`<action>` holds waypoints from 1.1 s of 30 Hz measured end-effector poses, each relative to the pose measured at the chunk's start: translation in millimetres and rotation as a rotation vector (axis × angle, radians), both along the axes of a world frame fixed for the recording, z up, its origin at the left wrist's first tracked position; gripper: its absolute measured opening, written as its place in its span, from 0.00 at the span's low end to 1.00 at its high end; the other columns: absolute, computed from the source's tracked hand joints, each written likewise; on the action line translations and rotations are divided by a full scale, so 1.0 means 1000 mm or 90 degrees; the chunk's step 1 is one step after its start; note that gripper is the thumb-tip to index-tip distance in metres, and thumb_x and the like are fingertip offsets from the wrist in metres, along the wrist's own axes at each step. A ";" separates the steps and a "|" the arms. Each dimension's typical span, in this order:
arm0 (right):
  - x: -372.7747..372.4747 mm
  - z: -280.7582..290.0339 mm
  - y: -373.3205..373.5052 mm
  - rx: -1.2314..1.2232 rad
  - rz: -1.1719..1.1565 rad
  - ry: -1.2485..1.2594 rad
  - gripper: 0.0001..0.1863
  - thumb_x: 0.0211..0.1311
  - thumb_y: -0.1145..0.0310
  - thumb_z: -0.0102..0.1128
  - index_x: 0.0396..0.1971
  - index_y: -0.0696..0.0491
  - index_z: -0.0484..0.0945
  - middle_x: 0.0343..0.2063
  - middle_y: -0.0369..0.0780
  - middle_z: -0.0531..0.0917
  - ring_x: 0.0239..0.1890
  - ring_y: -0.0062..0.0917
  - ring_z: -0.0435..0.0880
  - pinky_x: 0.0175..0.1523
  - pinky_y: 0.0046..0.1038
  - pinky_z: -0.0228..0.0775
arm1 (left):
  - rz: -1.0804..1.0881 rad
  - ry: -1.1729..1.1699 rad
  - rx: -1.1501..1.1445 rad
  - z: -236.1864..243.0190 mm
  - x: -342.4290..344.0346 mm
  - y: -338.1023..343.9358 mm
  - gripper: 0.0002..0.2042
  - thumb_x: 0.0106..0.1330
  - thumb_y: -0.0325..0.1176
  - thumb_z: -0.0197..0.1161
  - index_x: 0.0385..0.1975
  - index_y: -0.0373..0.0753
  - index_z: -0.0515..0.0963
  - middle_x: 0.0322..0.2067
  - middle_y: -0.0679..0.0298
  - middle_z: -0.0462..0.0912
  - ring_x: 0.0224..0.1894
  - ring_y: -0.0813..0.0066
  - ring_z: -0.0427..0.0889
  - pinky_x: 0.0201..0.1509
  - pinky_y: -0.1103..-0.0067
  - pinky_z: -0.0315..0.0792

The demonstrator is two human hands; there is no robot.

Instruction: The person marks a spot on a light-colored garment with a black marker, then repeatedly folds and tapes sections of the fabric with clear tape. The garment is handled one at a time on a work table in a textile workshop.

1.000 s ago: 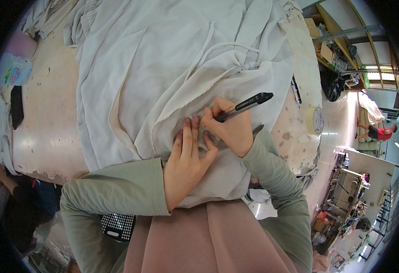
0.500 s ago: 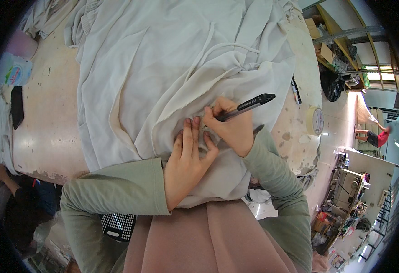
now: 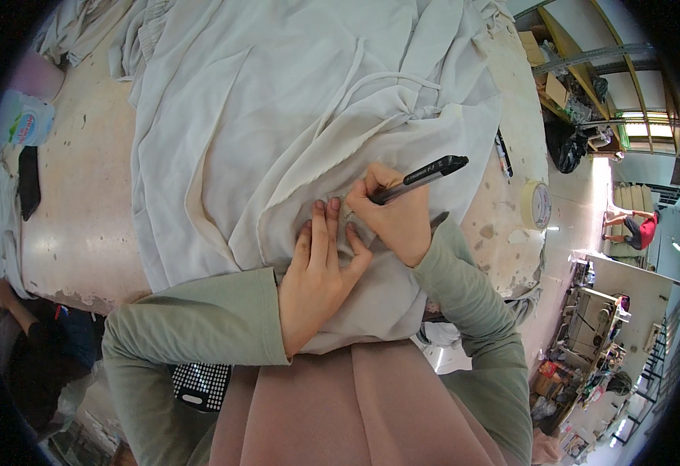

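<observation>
A pale grey garment (image 3: 200,101) with folds, seams and a thin tie is spread over the table and hangs over its front edge. My left hand (image 3: 321,268) lies flat on the cloth, fingers stretched out and thumb apart. Just right of its fingertips, my right hand (image 3: 396,211) is closed around a black-capped pen (image 3: 431,175), whose capped end points up and right. The pen's tip is hidden behind the fingers, close to the cloth, so I cannot see whether it touches.
On the worn table (image 3: 84,241), a second pen (image 3: 504,154) and a tape roll (image 3: 537,206) lie to the right. A dark flat piece (image 3: 29,183) and a plastic package (image 3: 23,118) lie at left. Another person's arm (image 3: 15,311) shows at lower left; a person in red (image 3: 645,230) is far right.
My right hand and the pen have shifted very slightly, the capped end dropping a little. My left hand stays in place. The distant person in red has changed posture.
</observation>
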State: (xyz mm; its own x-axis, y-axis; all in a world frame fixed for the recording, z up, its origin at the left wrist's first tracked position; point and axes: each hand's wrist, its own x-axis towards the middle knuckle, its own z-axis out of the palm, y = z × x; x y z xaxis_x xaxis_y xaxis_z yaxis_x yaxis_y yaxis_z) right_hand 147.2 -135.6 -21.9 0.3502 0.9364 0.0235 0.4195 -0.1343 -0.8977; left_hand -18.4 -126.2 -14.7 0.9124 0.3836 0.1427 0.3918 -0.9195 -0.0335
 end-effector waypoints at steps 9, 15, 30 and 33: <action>0.000 0.004 -0.001 0.027 -0.013 0.001 0.12 0.53 0.77 0.59 0.16 0.57 0.66 0.13 0.31 0.69 0.17 0.11 0.62 0.21 0.19 0.56 | 0.000 0.001 -0.007 -0.001 -0.001 0.000 0.18 0.60 0.33 0.51 0.48 0.33 0.67 0.56 0.34 0.68 0.60 0.43 0.68 0.55 0.68 0.71; 0.006 0.003 -0.001 0.005 -0.036 0.008 0.11 0.53 0.77 0.60 0.16 0.58 0.68 0.13 0.31 0.71 0.15 0.10 0.65 0.19 0.18 0.56 | -0.001 0.024 0.005 -0.001 -0.001 0.000 0.25 0.61 0.38 0.54 0.56 0.30 0.65 0.57 0.34 0.67 0.61 0.43 0.65 0.56 0.68 0.70; 0.008 -0.003 -0.001 0.007 -0.038 -0.007 0.12 0.54 0.78 0.60 0.15 0.57 0.68 0.11 0.30 0.69 0.13 0.09 0.64 0.18 0.18 0.54 | 0.010 0.025 -0.025 -0.003 0.000 -0.002 0.30 0.58 0.41 0.58 0.58 0.30 0.64 0.58 0.35 0.65 0.63 0.43 0.63 0.60 0.67 0.67; 0.008 -0.002 0.000 0.035 -0.036 -0.036 0.13 0.54 0.77 0.60 0.15 0.57 0.67 0.11 0.30 0.69 0.13 0.09 0.63 0.18 0.18 0.54 | 0.008 0.032 -0.022 -0.003 0.000 -0.002 0.29 0.59 0.40 0.57 0.58 0.30 0.64 0.58 0.34 0.65 0.63 0.43 0.63 0.60 0.67 0.68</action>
